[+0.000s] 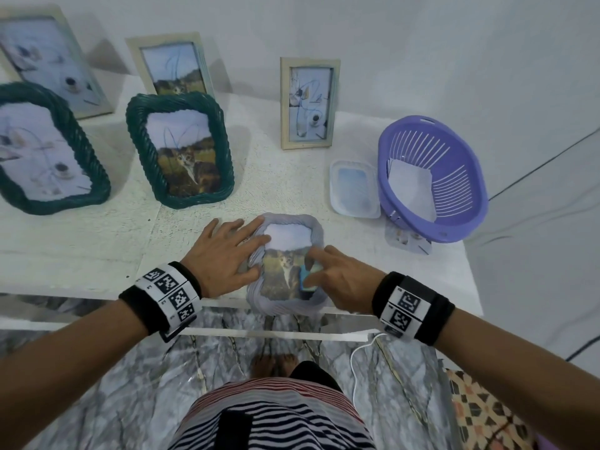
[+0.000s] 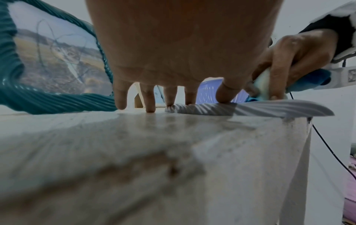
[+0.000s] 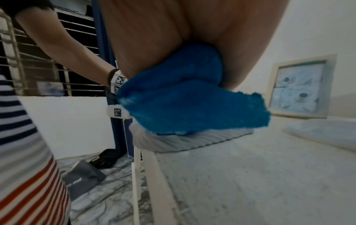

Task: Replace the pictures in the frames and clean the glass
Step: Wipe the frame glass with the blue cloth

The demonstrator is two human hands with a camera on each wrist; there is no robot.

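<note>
Pressing frame [image 1: 285, 261] with spread left fingers [image 1: 246, 227]; right fingers [image 1: 316, 254] clutch cloth [image 1: 306, 279].

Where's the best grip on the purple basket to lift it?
Judging from the head view, take the purple basket by its near rim, next to the table's front edge, coming from above. It sits tilted with its mouth facing the person; the rim offers a thin lip to pinch.

A pale grey rope-ribbed picture frame [image 1: 316, 233]; a fluffy blue cleaning cloth [image 3: 192, 97]. Two dark green twisted-rib frames [image 1: 180, 151]; a lilac slotted plastic basket [image 1: 431, 177].
</note>
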